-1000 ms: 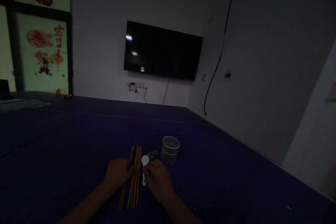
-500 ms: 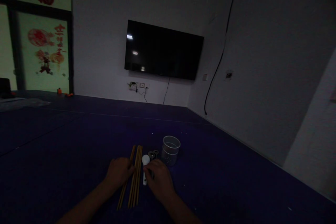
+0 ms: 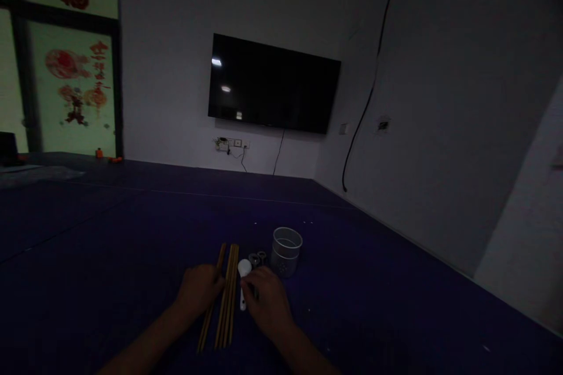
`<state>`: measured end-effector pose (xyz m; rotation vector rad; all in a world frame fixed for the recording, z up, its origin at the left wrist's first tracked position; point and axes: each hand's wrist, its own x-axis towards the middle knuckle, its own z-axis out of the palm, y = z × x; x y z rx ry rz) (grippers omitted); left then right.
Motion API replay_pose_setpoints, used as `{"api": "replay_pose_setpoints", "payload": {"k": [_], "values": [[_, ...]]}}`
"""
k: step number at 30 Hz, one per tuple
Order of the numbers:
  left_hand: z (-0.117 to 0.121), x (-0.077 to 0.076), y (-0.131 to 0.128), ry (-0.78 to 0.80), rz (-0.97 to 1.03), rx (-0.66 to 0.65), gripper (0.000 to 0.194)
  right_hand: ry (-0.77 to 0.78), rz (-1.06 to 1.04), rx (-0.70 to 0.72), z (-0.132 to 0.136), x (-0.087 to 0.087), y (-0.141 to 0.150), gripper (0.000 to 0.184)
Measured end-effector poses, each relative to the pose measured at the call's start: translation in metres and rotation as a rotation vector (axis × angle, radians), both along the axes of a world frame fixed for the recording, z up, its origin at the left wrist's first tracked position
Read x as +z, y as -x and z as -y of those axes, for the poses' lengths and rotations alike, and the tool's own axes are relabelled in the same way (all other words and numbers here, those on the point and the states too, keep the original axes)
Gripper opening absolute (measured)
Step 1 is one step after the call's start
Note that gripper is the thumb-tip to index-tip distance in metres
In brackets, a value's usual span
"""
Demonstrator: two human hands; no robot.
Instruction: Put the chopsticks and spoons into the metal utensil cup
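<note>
Several wooden chopsticks [image 3: 227, 299] lie side by side on a dark blue surface [image 3: 109, 246], pointing away from me. My left hand [image 3: 199, 290] rests on their left side, fingers curled over one stick. A white spoon [image 3: 243, 281] lies just right of the sticks. My right hand [image 3: 267, 303] sits beside the spoon, fingers bent onto its handle. A small white perforated holder cup [image 3: 285, 251] stands upright behind my right hand. Two small dark round items [image 3: 257, 258] lie between the spoon and the cup.
The dim room has a black wall-mounted screen [image 3: 272, 85] ahead and a white wall [image 3: 440, 129] along the right edge of the blue surface. A window with red decorations [image 3: 73, 82] is at the far left. A power strip with cables [image 3: 231, 143] hangs under the screen.
</note>
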<state>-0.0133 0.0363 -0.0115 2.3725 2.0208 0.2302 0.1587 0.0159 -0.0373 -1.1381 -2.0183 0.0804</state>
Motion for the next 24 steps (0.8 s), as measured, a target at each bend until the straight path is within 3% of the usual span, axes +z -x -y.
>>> {"api": "replay_pose_setpoints", "payload": {"k": [13, 24], "values": [[0.013, 0.006, -0.004, -0.101, -0.071, 0.01, 0.037, 0.004, 0.006, 0.001, 0.002, 0.002, 0.0, 0.019], [0.017, 0.007, -0.007, -0.055, -0.111, -0.019, 0.035, -0.013, 0.014, 0.005, 0.002, 0.002, 0.0, 0.019]]}}
